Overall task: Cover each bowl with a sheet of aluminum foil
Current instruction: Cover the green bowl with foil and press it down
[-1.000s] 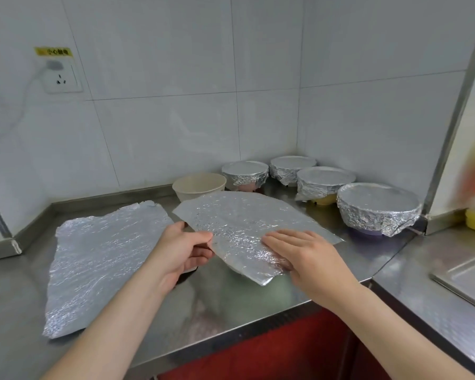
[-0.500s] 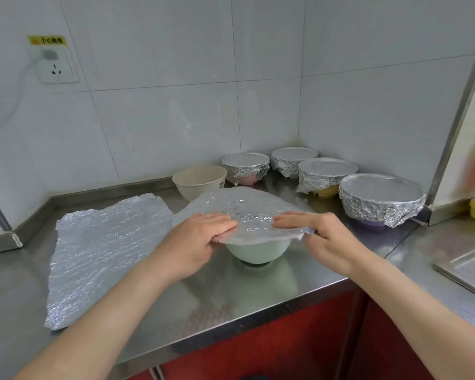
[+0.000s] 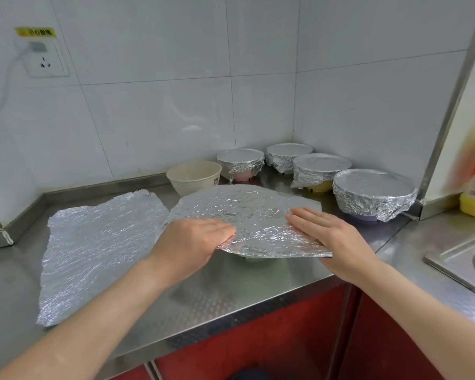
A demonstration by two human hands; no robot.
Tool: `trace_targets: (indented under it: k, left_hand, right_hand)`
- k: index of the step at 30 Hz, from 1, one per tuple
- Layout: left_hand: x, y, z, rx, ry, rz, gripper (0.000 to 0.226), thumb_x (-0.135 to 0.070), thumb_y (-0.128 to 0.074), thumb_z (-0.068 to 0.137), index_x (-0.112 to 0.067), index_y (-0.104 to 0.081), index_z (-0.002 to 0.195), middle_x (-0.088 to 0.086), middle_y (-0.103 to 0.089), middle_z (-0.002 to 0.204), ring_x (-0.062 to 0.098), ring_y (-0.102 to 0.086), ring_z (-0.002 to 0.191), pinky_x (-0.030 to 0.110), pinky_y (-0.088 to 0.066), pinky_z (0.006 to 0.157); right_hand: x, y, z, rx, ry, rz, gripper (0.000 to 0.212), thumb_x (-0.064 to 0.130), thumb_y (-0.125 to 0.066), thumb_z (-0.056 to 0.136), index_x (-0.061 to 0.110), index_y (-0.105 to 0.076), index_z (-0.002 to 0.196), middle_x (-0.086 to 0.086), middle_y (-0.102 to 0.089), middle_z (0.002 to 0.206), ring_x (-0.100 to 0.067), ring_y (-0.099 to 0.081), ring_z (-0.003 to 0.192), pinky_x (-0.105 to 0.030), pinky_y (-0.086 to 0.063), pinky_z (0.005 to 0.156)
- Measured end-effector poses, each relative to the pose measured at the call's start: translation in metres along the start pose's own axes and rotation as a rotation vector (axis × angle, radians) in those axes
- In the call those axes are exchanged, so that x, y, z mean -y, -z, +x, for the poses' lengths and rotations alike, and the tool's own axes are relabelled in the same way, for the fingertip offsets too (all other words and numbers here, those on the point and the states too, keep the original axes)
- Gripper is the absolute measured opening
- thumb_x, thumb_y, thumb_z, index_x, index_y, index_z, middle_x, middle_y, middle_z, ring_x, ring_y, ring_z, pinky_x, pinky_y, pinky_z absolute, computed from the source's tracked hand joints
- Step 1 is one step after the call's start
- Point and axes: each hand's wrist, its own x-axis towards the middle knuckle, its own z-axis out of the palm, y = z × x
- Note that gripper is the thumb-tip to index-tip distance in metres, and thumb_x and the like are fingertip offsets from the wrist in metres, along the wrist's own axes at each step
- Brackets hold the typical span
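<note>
Foil sheet (image 3: 244,212) sits lower, hiding most of the green bowl (image 3: 256,260). Left hand (image 3: 192,242) and right hand (image 3: 332,237) press it, fingers flat.

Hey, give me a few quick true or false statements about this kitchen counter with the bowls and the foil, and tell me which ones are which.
1. Four foil-wrapped bowls stand at the back right of the counter. True.
2. The beige bowl has foil over it. False: it stands uncovered.
3. The left hand and right hand both rest flat on the foil sheet lying over the green bowl. True.
4. The spare foil sheet lies right of the hands. False: it lies flat on the counter to their left.
</note>
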Motion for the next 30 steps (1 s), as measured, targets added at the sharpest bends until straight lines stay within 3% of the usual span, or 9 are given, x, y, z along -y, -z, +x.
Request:
trace_targets:
  k: [6, 8, 12, 15, 19, 21, 24, 26, 30]
  left_hand:
    - [-0.009, -0.003, 0.0, -0.043, -0.046, 0.102, 0.04, -0.007, -0.038, 0.086, -0.007, -0.076, 0.1, 0.004, -0.075, 0.098, 0.019, -0.073, 0.086, 0.033, -0.059, 0.069]
    - [-0.012, -0.003, 0.0, -0.004, -0.059, 0.155, 0.043, -0.005, -0.037, 0.08, -0.004, -0.074, 0.103, 0.008, -0.074, 0.1, 0.022, -0.073, 0.087, 0.036, -0.06, 0.07]
    - [-0.019, -0.001, 0.002, 0.037, -0.06, 0.208, 0.049, -0.003, -0.032, 0.078, 0.0, -0.071, 0.108, 0.013, -0.072, 0.106, 0.026, -0.071, 0.093, 0.038, -0.06, 0.072]
    - [-0.026, -0.004, 0.005, 0.05, -0.046, 0.214, 0.051, -0.004, -0.031, 0.077, 0.0, -0.069, 0.111, 0.014, -0.071, 0.108, 0.027, -0.07, 0.094, 0.038, -0.06, 0.073]
    - [-0.034, -0.009, 0.014, 0.073, -0.032, 0.219, 0.043, -0.011, -0.037, 0.081, 0.0, -0.07, 0.107, 0.014, -0.071, 0.105, 0.027, -0.07, 0.093, 0.038, -0.06, 0.069]
    - [-0.035, -0.009, 0.014, 0.067, 0.005, 0.197, 0.041, -0.012, -0.038, 0.08, -0.002, -0.07, 0.104, 0.011, -0.072, 0.102, 0.027, -0.07, 0.092, 0.036, -0.06, 0.067]
    - [-0.033, -0.008, 0.008, 0.011, 0.086, 0.113, 0.041, -0.01, -0.036, 0.078, -0.005, -0.07, 0.099, 0.006, -0.071, 0.098, 0.027, -0.068, 0.087, 0.037, -0.058, 0.058]
    - [-0.031, -0.006, 0.004, -0.041, 0.102, 0.1, 0.041, -0.008, -0.034, 0.076, -0.007, -0.071, 0.094, 0.005, -0.07, 0.094, 0.026, -0.066, 0.084, 0.035, -0.056, 0.054]
    - [-0.024, -0.006, -0.001, -0.086, 0.112, 0.102, 0.031, -0.002, -0.043, 0.077, -0.01, -0.071, 0.089, 0.002, -0.068, 0.084, 0.025, -0.065, 0.075, 0.034, -0.052, 0.047]
  right_hand:
    - [-0.015, 0.003, 0.001, 0.07, -0.161, -0.045, 0.093, -0.012, -0.057, 0.076, 0.038, -0.027, 0.149, 0.004, -0.029, 0.156, -0.016, -0.032, 0.141, -0.042, -0.043, 0.103]
    - [-0.015, 0.016, 0.008, 0.048, -0.325, -0.005, 0.088, -0.012, -0.05, 0.079, 0.037, -0.029, 0.149, 0.008, -0.028, 0.156, -0.011, -0.037, 0.136, -0.029, -0.042, 0.097]
    - [0.0, 0.06, 0.034, -0.08, -0.625, 0.375, 0.056, -0.007, -0.047, 0.086, 0.025, -0.057, 0.132, 0.011, -0.058, 0.121, -0.008, -0.053, 0.12, -0.021, -0.036, 0.102]
    - [0.045, 0.083, 0.047, 0.172, -0.392, 0.341, 0.044, 0.021, -0.058, 0.092, 0.026, -0.054, 0.136, 0.013, -0.048, 0.142, 0.0, -0.043, 0.129, -0.018, -0.028, 0.108]
    - [0.097, 0.04, 0.046, 0.554, -0.144, -0.189, 0.091, 0.06, -0.055, 0.085, 0.018, -0.014, 0.154, 0.0, -0.003, 0.163, -0.016, -0.011, 0.148, -0.033, -0.016, 0.118]
    - [0.106, 0.012, 0.039, 0.489, -0.092, -0.343, 0.083, 0.05, -0.051, 0.09, 0.007, -0.017, 0.152, -0.011, -0.014, 0.161, -0.024, -0.023, 0.146, -0.039, -0.026, 0.115]
    - [0.098, -0.013, 0.034, 0.104, 0.013, -0.379, 0.045, 0.021, -0.035, 0.091, 0.0, -0.065, 0.117, -0.016, -0.066, 0.119, -0.028, -0.065, 0.107, -0.035, -0.055, 0.086]
    - [0.089, -0.02, 0.032, -0.041, 0.081, -0.398, 0.042, 0.016, -0.032, 0.093, 0.002, -0.071, 0.102, -0.013, -0.072, 0.102, -0.028, -0.069, 0.095, -0.035, -0.057, 0.077]
    - [0.076, -0.025, 0.025, -0.133, 0.138, -0.454, 0.041, 0.017, -0.033, 0.1, 0.001, -0.07, 0.103, -0.012, -0.072, 0.104, -0.026, -0.069, 0.098, -0.035, -0.057, 0.078]
